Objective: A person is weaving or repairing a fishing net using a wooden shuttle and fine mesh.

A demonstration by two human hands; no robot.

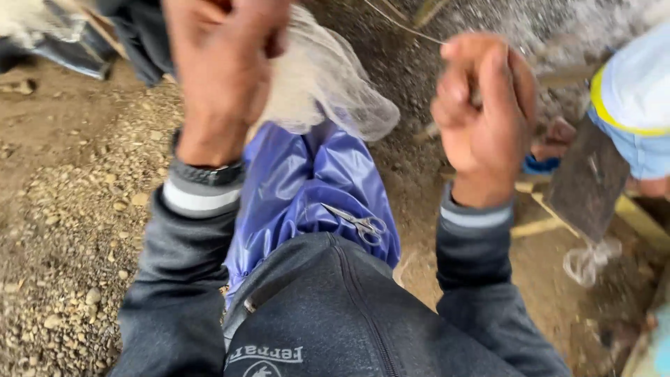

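Observation:
My left hand [222, 63] is raised in front of me, its fingers closed on a bunch of fine whitish netting [328, 84] that hangs down over my lap. My right hand [485, 105] is a fist held up to the right, pinching a thin line [401, 26] that runs up and left toward the netting. Both hands are blurred by motion. A small pair of scissors [359, 223] lies on the shiny blue-purple cloth [307, 185] covering my knees, below and between the hands.
Gravelly brown ground [70, 209] spreads to the left. At the right another person in light blue clothing with a yellow stripe [631, 105] sits close, with a dark flat board [590, 181], yellow wooden slats [537, 227] and a small white bundle of net [590, 260].

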